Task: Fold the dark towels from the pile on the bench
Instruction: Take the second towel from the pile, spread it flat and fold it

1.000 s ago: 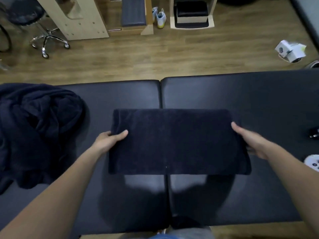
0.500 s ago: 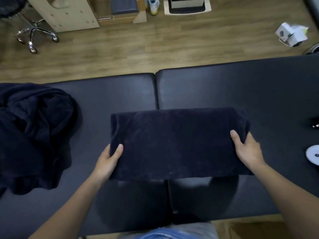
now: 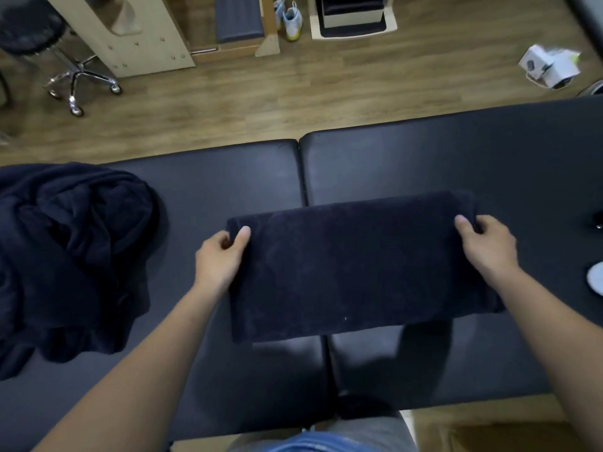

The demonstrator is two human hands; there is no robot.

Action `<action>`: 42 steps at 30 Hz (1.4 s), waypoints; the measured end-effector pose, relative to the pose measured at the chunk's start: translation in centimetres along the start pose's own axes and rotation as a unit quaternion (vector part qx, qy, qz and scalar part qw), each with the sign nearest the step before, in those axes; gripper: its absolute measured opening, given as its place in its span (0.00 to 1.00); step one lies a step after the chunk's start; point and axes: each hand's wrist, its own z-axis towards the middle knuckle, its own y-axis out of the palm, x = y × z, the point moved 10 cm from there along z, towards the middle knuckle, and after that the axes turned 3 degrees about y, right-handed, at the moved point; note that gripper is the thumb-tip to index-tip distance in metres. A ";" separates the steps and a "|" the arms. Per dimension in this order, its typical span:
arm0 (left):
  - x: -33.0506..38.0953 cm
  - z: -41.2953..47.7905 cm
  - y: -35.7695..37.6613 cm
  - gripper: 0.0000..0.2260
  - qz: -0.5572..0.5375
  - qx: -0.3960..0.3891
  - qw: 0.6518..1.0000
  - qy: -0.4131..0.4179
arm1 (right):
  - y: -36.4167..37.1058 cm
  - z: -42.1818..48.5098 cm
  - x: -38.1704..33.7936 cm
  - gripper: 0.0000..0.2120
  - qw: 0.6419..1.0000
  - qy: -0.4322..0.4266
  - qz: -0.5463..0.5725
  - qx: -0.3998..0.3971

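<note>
A partly folded towel (image 3: 352,269) lies flat across the middle of the tabletop (image 3: 424,158), spanning the seam (image 3: 303,177) between its 2 cushions and sitting nearer the near edge than the far one. The left hand (image 3: 222,256) pinches the towel's far-left corner, thumb on top and fingers (image 3: 225,238) curled under the edge. The right hand (image 3: 489,246) grips the far-right corner the same way, thumb over and the rest tucked beneath, where the cloth looks slightly bunched. The unfolded pile (image 3: 65,256) sits heaped at the left end of the tabletop, apart from the towel. The next fold probably depends on both hands holding every layer. If either pinch catches only the top layer, the lower ones would likely lag and the edges would come out staggered. Lifting 1 corner ahead of the other would skew the fold, and the bunched right end may set a crease. A wide sweep to the right could also brush the white round object (image 3: 595,278) at the tabletop's right edge.
</note>
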 end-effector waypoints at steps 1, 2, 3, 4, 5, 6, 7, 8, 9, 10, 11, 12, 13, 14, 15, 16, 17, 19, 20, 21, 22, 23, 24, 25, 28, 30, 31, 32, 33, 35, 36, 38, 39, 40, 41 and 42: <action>0.3 0.7 0.0 0.22 -0.003 0.017 1.000 -0.005 | -0.1 0.6 -0.4 0.20 1.000 -0.003 -0.004 -0.004; 0.0 1.5 0.0 0.21 -0.045 0.032 0.998 -0.025 | -0.4 1.3 -0.4 0.20 1.000 0.003 0.008 0.000; -0.8 2.4 -0.2 0.20 -0.102 0.046 0.992 -0.054 | -0.8 2.1 -0.3 0.21 1.000 0.010 0.022 0.003; -1.9 3.1 -0.5 0.18 -0.146 0.062 0.984 -0.086 | -1.1 2.7 0.1 0.22 0.999 0.024 0.030 0.002; -3.1 3.9 -0.9 0.17 -0.168 0.078 0.976 -0.113 | -1.3 3.1 0.6 0.21 0.999 0.037 0.035 -0.003; -4.2 4.6 -1.0 0.16 -0.169 0.083 0.974 -0.129 | -1.6 3.3 1.3 0.20 0.998 0.049 0.042 -0.002; -4.5 5.0 -0.9 0.15 -0.152 0.079 0.976 -0.134 | -1.9 3.4 1.8 0.18 0.997 0.057 0.061 0.005; -4.0 4.8 -0.8 0.16 -0.137 0.070 0.979 -0.134 | -2.3 3.3 2.4 0.16 0.994 0.065 0.082 0.025; -3.3 4.5 -0.5 0.18 -0.121 0.056 0.983 -0.127 | -2.6 3.2 2.7 0.15 0.992 0.061 0.098 0.045; -2.5 4.5 -0.1 0.20 -0.097 0.040 0.988 -0.113 | -2.6 3.1 2.5 0.15 0.993 0.048 0.097 0.049; -1.9 4.5 0.4 0.21 -0.072 0.025 0.992 -0.100 | -2.1 3.1 2.1 0.15 0.996 0.034 0.080 0.031; -1.7 4.8 0.8 0.20 -0.057 0.016 0.994 -0.090 | -1.4 3.3 1.7 0.15 0.997 0.031 0.072 0.003; -1.6 5.0 1.0 0.18 -0.054 0.021 0.995 -0.084 | -0.7 3.8 1.5 0.15 0.996 0.040 0.082 -0.022; -1.6 5.2 0.8 0.16 -0.067 0.033 0.993 -0.087 | -0.4 4.5 1.3 0.15 0.992 0.053 0.110 -0.038; -1.7 5.2 0.3 0.16 -0.091 0.050 0.990 -0.099 | -0.4 5.1 1.2 0.14 0.986 0.068 0.146 -0.044; -1.8 5.3 -0.3 0.16 -0.106 0.073 0.985 -0.111 | -0.7 5.7 1.4 0.11 0.981 0.083 0.172 -0.035; -1.6 5.2 -1.1 0.16 -0.090 0.094 0.986 -0.106 | -1.3 6.2 1.6 0.08 0.982 0.086 0.169 -0.013; 1.0 4.7 -2.5 0.12 0.042 0.137 0.989 -0.032 | -3.4 6.0 1.2 0.08 0.995 0.039 0.056 0.073; 3.6 3.8 -2.6 0.10 0.115 0.158 0.980 0.044 | -4.0 5.0 -0.1 0.11 0.993 -0.022 -0.011 0.120; 6.5 2.3 -1.6 0.10 0.168 0.163 0.962 0.139 | -3.5 3.0 -2.3 0.13 0.981 -0.110 -0.059 0.150; 9.4 0.2 0.4 0.11 0.205 0.150 0.937 0.240 | -1.9 0.1 -4.7 0.14 0.961 -0.208 -0.095 0.157; 11.8 -2.6 3.7 0.13 0.239 0.107 0.906 0.333 | 0.8 -3.3 -7.0 0.15 0.937 -0.296 -0.120 0.139; 12.7 -5.6 7.9 0.16 0.269 0.040 0.872 0.407 | 4.2 -7.0 -8.7 0.16 0.917 -0.364 -0.129 0.096; 12.7 -8.7 12.1 0.20 0.305 -0.030 0.840 0.448 | 7.8 -10.8 -10.0 0.18 0.901 -0.413 -0.125 0.037; 9.5 -12.5 18.4 0.30 0.397 -0.142 0.791 0.443 | 14.6 -17.3 -10.4 0.22 0.879 -0.450 -0.117 -0.102; 7.6 -10.9 17.7 0.29 0.421 -0.139 0.789 0.426 | 14.8 -16.0 -8.7 0.23 0.873 -0.443 -0.184 -0.085; 6.9 -10.0 16.9 0.29 0.426 -0.136 0.791 0.418 | 14.2 -14.7 -7.8 0.24 0.864 -0.443 -0.229 -0.065; 6.5 -9.0 16.1 0.30 0.434 -0.129 0.797 0.400 | 13.4 -13.1 -6.9 0.25 0.860 -0.432 -0.265 -0.057; 6.1 -7.9 15.2 0.31 0.440 -0.125 0.810 0.366 | 12.3 -11.1 -6.1 0.26 0.862 -0.412 -0.290 -0.053; 5.2 -6.4 13.9 0.32 0.437 -0.119 0.843 0.289 | 10.2 -7.4 -4.7 0.28 0.869 -0.367 -0.328 -0.043; 4.7 -6.0 13.3 0.32 0.430 -0.115 0.857 0.260 | 9.3 -5.7 -4.0 0.29 0.872 -0.345 -0.345 -0.039; 4.1 -5.6 12.5 0.33 0.414 -0.109 0.876 0.224 | 7.7 -3.1 -2.9 0.30 0.878 -0.300 -0.372 -0.031; 3.9 -5.4 12.3 0.33 0.409 -0.108 0.881 0.213 | 7.2 -1.9 -2.3 0.30 0.884 -0.275 -0.378 -0.031; 3.8 -5.3 12.2 0.33 0.406 -0.107 0.884 0.207 | 6.8 -0.9 -1.7 0.31 0.892 -0.251 -0.375 -0.038; 3.8 -5.3 12.3 0.33 0.406 -0.106 0.884 0.205 | 6.6 -0.2 -1.3 0.31 0.901 -0.233 -0.364 -0.047; 3.8 -5.3 12.3 0.33 0.408 -0.104 0.883 0.206 | 6.5 0.2 -1.0 0.31 0.910 -0.222 -0.345 -0.057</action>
